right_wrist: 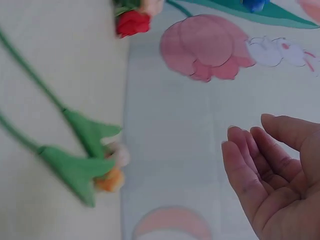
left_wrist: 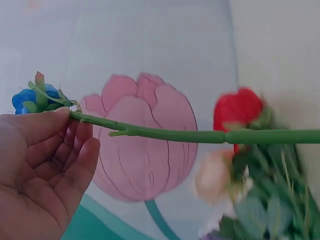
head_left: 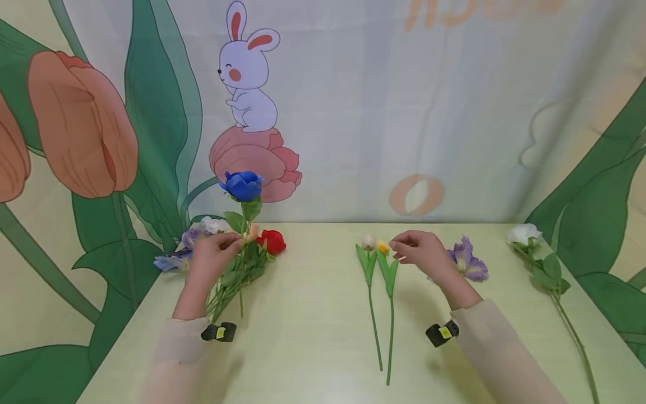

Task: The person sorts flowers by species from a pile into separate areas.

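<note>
My left hand [head_left: 214,255] pinches the green stem of a blue rose [head_left: 243,186] between thumb and fingers, just below the bloom. In the left wrist view the stem [left_wrist: 175,135] runs off to the right. Behind it on the table lies a bunch of flowers with a red rose [head_left: 272,242] and a peach flower [left_wrist: 214,177]. My right hand [head_left: 421,252] hovers near two tulips, one pale pink [head_left: 368,242] and one yellow [head_left: 383,247]. Its fingers are loosely bent, with nothing between them in the right wrist view.
A purple flower [head_left: 469,259] lies beyond my right wrist. At the table's right edge lies a long-stemmed white rose [head_left: 525,234]. Purple-blue blooms [head_left: 174,261] sit at the left edge. A printed curtain [head_left: 343,112] hangs behind the table [head_left: 313,336].
</note>
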`<action>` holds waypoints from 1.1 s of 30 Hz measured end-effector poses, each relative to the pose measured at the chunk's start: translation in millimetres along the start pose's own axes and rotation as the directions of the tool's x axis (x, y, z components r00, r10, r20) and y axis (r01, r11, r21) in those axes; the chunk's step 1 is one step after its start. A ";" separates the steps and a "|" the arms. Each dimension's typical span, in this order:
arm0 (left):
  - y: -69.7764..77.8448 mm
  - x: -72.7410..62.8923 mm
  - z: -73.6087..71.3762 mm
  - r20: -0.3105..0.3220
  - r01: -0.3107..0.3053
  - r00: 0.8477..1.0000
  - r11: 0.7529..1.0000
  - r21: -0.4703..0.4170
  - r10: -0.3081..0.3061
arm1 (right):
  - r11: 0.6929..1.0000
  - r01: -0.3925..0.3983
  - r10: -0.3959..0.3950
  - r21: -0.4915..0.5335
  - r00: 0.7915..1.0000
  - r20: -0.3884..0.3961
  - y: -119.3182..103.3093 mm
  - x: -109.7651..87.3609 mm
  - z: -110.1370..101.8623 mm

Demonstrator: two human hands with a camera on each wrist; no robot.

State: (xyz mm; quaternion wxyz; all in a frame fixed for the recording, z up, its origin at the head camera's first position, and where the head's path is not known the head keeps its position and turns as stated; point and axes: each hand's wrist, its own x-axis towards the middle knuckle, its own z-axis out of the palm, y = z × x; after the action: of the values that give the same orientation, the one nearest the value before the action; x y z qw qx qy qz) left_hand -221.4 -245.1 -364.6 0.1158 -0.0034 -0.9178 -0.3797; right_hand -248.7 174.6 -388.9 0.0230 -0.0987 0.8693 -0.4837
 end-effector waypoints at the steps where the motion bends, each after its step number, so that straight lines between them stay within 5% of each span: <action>1: 4.5 2.1 4.9 0.002 0.001 1.000 0.999 -0.034 -0.001 | 1.000 0.010 -0.010 0.013 1.000 -0.005 -5.5 2.2 1.5; 10: 45.5 15.1 54.1 0.007 -0.016 1.000 0.966 -0.259 0.019 | 0.987 0.071 -0.071 0.145 0.997 -0.004 -36.3 18.0 41.0; 17: 76.6 21.1 84.5 0.043 -0.019 0.998 0.915 -0.402 0.039 | 0.973 0.076 -0.084 0.218 0.996 0.031 -55.7 20.2 73.0; 33: 103.1 16.2 112.4 0.090 0.000 0.995 0.875 -0.485 0.049 | 0.976 0.055 -0.056 0.210 0.998 -0.001 -57.4 24.9 89.5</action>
State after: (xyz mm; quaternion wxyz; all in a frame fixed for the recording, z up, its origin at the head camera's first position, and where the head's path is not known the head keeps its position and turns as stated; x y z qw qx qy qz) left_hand -251.1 -94.6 -366.2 0.0702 -0.0628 -0.7982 -0.5950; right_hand -252.4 65.5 -386.5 0.0220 -0.1212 0.8102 -0.5731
